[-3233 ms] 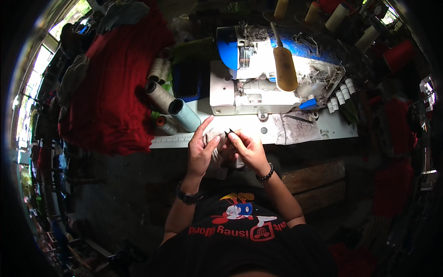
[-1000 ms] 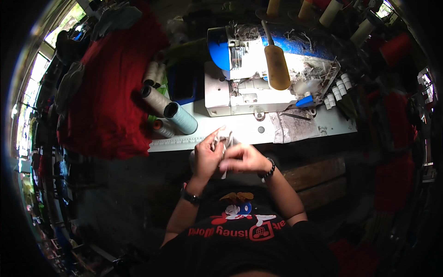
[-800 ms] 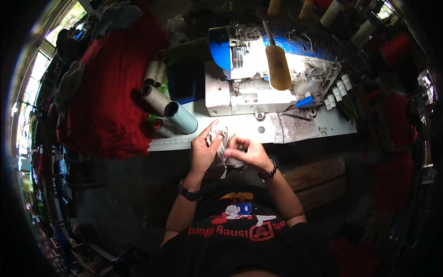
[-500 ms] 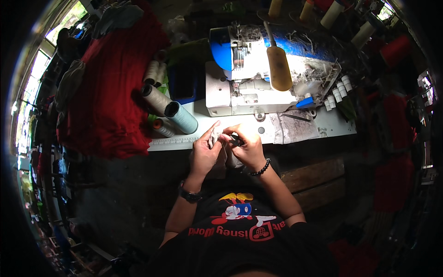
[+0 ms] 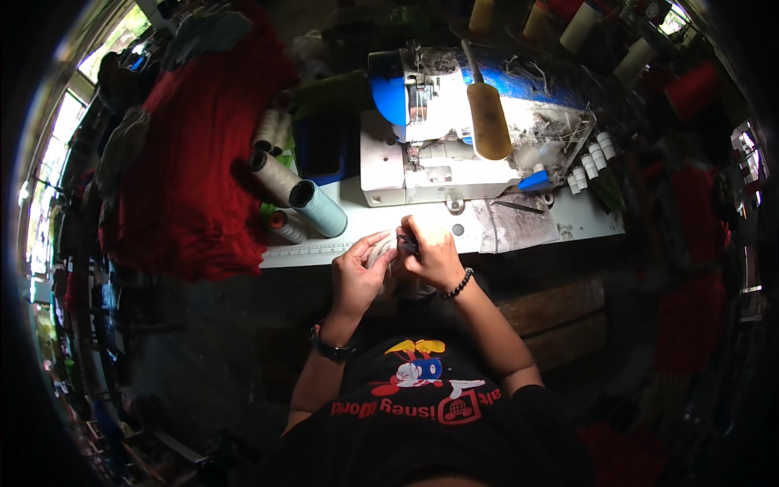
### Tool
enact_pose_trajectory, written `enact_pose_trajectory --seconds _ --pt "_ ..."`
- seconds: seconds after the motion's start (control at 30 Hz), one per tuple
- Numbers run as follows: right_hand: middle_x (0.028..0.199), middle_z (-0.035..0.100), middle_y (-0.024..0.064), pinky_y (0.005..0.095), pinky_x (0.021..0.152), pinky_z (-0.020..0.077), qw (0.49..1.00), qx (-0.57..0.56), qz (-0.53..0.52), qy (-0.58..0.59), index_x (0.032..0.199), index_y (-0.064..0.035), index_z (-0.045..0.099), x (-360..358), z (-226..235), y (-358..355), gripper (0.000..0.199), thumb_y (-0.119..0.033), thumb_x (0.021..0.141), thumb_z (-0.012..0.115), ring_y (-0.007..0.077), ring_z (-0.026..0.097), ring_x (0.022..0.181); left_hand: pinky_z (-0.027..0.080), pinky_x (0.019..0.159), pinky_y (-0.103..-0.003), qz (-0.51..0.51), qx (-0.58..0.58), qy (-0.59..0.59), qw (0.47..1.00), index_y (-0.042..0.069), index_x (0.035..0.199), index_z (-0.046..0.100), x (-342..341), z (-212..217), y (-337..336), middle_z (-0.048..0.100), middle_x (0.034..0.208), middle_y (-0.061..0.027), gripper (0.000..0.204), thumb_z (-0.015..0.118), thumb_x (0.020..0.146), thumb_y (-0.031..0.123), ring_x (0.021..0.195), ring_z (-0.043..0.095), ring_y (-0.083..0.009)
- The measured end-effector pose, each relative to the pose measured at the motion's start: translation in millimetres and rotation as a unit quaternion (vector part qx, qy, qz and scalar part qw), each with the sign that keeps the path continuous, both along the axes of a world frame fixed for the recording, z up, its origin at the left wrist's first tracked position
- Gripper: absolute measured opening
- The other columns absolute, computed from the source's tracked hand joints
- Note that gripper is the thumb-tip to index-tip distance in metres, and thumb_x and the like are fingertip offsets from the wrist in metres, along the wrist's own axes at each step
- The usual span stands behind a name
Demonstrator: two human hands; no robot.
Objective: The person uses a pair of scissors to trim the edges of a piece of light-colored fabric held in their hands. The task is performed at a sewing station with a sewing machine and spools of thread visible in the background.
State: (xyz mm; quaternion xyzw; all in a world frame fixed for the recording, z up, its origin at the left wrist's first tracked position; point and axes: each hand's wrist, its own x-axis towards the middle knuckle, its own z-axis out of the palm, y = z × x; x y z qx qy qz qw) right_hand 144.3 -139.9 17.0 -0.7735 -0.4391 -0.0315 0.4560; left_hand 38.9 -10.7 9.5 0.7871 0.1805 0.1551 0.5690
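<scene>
My left hand (image 5: 357,280) is closed, pinching a piece of pale grey fabric (image 5: 380,251) between thumb and fingers just off the table's front edge. Close against it on the right, my right hand (image 5: 440,260) curls around a small dark tool (image 5: 411,242); the fingers cover most of it, so its exact kind is unclear. Both hands are in front of a white and blue sewing machine (image 5: 462,193), which is dusted with lint. Some of the cloth hangs below my hands, partly in shadow.
A yellowish lamp (image 5: 488,122) hangs over the machine. Left on the white table (image 5: 357,193) stand a teal thread cone (image 5: 323,211) and a cream one (image 5: 274,176), beside a red fabric heap (image 5: 187,170). A stained grey cloth (image 5: 503,230) lies at the right, bearing a thin dark tool (image 5: 519,206).
My right hand has turned, its knuckles and fingers now higher and more upright beside the fabric. My left hand has shifted slightly, with its fingers folded further over the cloth.
</scene>
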Motion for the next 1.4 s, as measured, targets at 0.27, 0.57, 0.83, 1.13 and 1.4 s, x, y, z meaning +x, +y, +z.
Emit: enact_pose_trajectory --seconds 0.27,0.57,0.83,1.13,1.4 --pt "0.075 0.059 0.0154 0.0372 0.06 0.0495 0.993 0.014 -0.117 -0.008 0.09 -0.0025 0.052 27.3 -27.0 -15.7 0.023 0.001 0.069 0.059 0.034 0.061 0.066 0.036 0.05 -0.019 0.021 -0.029 -0.019 0.999 0.006 0.128 0.054 -0.8 31.4 -2.6 0.048 0.06 0.0042 0.052 0.071 0.079 0.002 0.056 0.038 -0.0005" --pt "0.091 0.067 0.0092 0.0286 0.079 0.0477 0.897 0.09 0.059 0.429 0.1 0.0019 0.063 10.3 5.8 -5.2 0.023 -0.018 0.094 0.055 0.0144 0.061 0.088 0.036 0.065 -0.014 -0.03 -0.261 -0.119 0.957 0.002 0.142 0.03 9.5 20.2 5.7 0.053 0.081 0.0026 0.05 0.049 0.095 0.003 0.07 0.042 -0.0005" --pt "0.075 0.057 -0.0045 0.0216 0.065 0.0419 0.93 0.04 0.096 0.352 0.091 0.0 0.064 8.8 -17.5 -12.3 0.019 -0.019 0.091 0.061 0.0041 0.048 0.07 0.043 0.084 -0.021 0.008 -0.28 -0.157 0.947 0.0 0.135 0.04 4.3 1.6 14.5 0.062 0.101 -0.0056 0.042 0.051 0.095 0.004 0.089 0.056 -0.0069" --pt "0.095 0.064 0.0177 0.0325 0.063 0.049 0.988 -0.015 -0.095 0.118 0.117 -0.0019 0.058 -2.6 14.8 -8.4 0.041 -0.026 0.085 0.067 0.0205 0.059 0.063 0.048 0.074 -0.018 0.063 -0.394 -0.135 0.907 -0.004 0.125 0.049 9.9 14.6 -2.7 0.064 0.093 -0.0051 0.039 0.06 0.087 -0.002 0.083 0.059 -0.0066" --pt "0.101 0.06 0.0217 0.0363 0.073 0.0507 0.998 0.041 -0.042 0.032 0.122 0.0056 0.051 -29.8 25.2 -6.5 0.043 -0.011 0.084 0.062 0.0335 0.062 0.083 0.049 0.081 -0.021 0.048 -0.302 -0.131 0.943 -0.004 0.115 0.057 5.2 18.4 -3.9 0.063 0.1 -0.0065 0.031 0.06 0.084 -0.007 0.088 0.06 -0.0078"
